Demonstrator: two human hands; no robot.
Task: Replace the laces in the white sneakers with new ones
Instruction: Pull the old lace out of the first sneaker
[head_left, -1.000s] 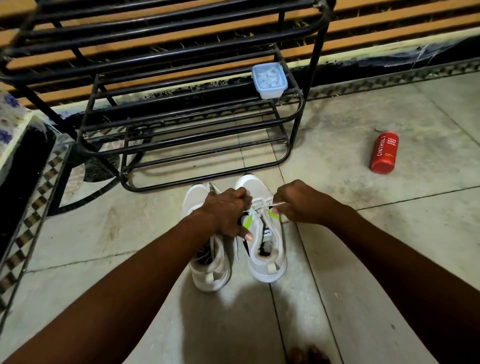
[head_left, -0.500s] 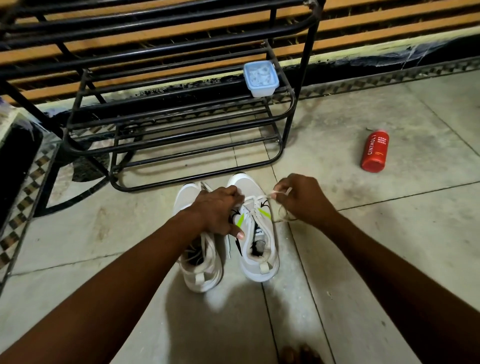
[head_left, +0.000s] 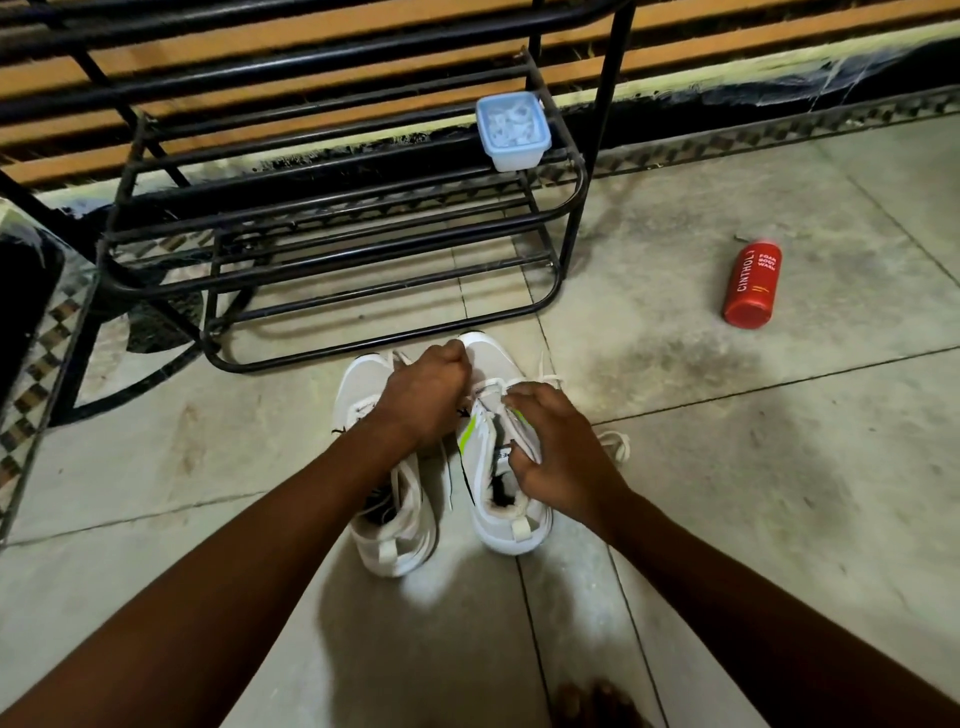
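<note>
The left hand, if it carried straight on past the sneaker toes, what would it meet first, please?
Probably the bottom rail of the black shoe rack, just beyond the left hand gripping the lace; depth is unclear.

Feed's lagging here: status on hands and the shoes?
Left hand fisted at right sneaker toe laces. Right hand grips its tongue. Loose lace trails right. Nothing blocking.

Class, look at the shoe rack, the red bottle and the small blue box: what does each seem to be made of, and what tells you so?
Shoe rack: probably painted metal tubing, thin black glossy bars with bent corners.
Red bottle: likely plastic, smooth matte red with printed white lettering.
Small blue box: apparently translucent plastic, pale contents showing dimly through the lid.
</note>
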